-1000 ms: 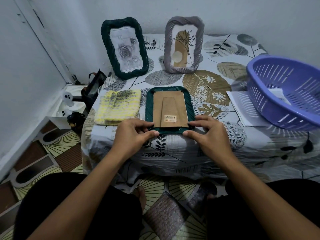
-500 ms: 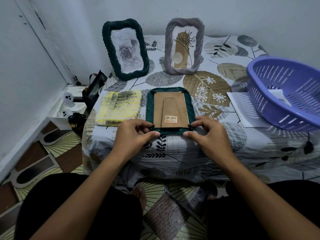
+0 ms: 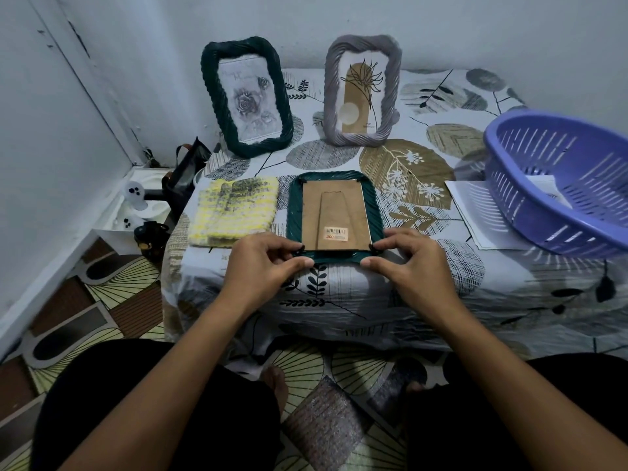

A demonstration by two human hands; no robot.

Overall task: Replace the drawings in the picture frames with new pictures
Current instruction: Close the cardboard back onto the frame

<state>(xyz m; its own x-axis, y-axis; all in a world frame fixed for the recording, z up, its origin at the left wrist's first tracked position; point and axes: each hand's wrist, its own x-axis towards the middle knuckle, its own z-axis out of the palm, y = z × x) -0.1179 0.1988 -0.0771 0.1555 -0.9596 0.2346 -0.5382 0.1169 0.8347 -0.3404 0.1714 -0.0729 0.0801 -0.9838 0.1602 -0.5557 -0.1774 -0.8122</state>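
Nearest, at 6 o'clock, the face-down green frame is worked at its near edge, close to the table's front drop. The left hand is curled at the frame's near-left corner, index finger and thumb pinching at a small black clip; the right hand is set likewise at the near-right corner, pinching at the matching clip. The frame is laid glass-down, presumably so that the cardboard backing, with its folded stand and barcode sticker, can be freed; two more clips are seen at the far corners. Little margin is left between frame and table edge, so any pull toward the body risks sliding it off.

At 10 o'clock from the frame, just beside it, a yellow knitted cloth is laid flat. At 3 o'clock, white sheets of paper, probably the new pictures, are partly covered by a purple basket. Open cloth is left between frame and papers.

Farthest, at 11 and 12 o'clock, a second green frame with a rose drawing and a grey frame are stood upright near the wall.
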